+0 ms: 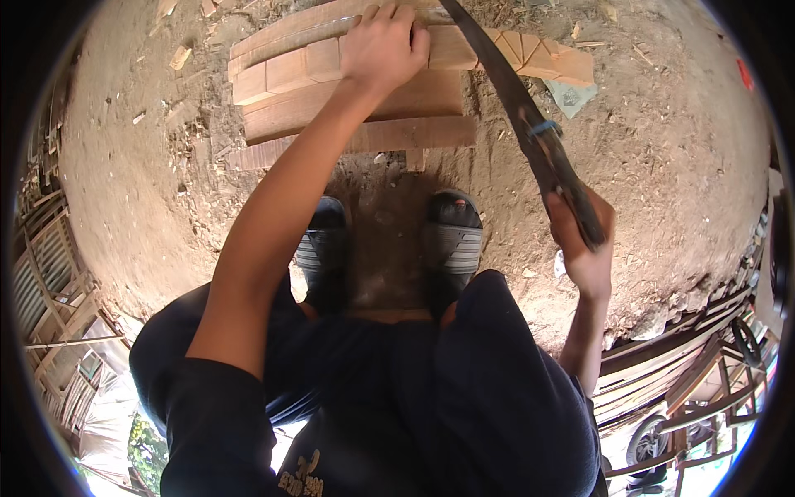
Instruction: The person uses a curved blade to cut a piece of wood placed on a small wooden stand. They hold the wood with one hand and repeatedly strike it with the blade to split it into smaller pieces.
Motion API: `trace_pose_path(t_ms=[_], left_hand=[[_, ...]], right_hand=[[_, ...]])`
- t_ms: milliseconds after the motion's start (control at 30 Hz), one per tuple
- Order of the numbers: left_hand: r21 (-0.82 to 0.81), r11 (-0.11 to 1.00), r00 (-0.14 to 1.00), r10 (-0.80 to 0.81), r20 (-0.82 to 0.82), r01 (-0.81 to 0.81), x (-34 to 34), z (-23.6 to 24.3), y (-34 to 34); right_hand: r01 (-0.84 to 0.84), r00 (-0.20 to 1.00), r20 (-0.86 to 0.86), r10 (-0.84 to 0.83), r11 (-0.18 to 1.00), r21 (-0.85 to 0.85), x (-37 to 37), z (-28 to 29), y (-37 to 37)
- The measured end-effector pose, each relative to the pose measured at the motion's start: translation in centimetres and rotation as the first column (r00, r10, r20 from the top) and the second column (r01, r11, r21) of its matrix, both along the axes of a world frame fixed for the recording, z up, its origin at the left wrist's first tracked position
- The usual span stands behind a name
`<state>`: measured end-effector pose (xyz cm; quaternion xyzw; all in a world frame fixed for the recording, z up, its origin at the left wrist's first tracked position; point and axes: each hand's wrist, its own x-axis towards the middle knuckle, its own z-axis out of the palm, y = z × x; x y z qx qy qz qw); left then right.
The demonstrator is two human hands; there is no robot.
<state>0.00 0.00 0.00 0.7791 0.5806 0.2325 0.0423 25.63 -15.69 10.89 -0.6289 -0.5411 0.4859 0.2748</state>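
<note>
My left hand [385,45] grips the top of a row of pale wooden blocks and boards [277,73], its fingers curled over them near the top of the view. My right hand [580,236] is closed round the handle of a long, dark, slightly curved bladed tool [530,124] with a blue band on it. The tool slants up and left, its far end just right of my left hand, over the blocks. Lower planks [356,132] lie nearer my sandalled feet.
Bare dirt ground [141,182] with scattered chips surrounds the wood. A translucent scrap [570,98] lies beside the blocks. Stacked timber [638,373] and a wheel [646,443] are at the lower right. Corrugated sheeting and sticks [45,282] line the left edge.
</note>
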Motion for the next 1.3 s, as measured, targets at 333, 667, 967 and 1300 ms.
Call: trace_pose_path(t_ms=[333, 667, 967, 1300], left_hand=[[0.094, 0.996, 1.000, 0.003, 0.023, -0.005, 0.2, -0.4, -0.1], [0.119, 0.993, 1.000, -0.014, 0.022, 0.012, -0.6, -0.7, 0.3], [0.057, 0.998, 0.999, -0.017, 0.036, 0.015, 0.4, -0.6, 0.4], [0.050, 0.999, 0.998, 0.013, 0.056, -0.016, 0.5, 0.2, 0.2]], right_hand=[[0.004, 0.999, 0.038, -0.002, 0.999, -0.054, 0.3, 1.6, -2.5], [-0.091, 0.993, 0.078, 0.086, 0.994, 0.062, 0.3, 1.7, -1.4], [0.035, 0.998, 0.049, -0.035, 0.999, -0.010, -2.1, 1.4, 0.9], [-0.024, 0.999, 0.045, 0.022, 0.999, 0.031, -1.2, 0.9, 0.0]])
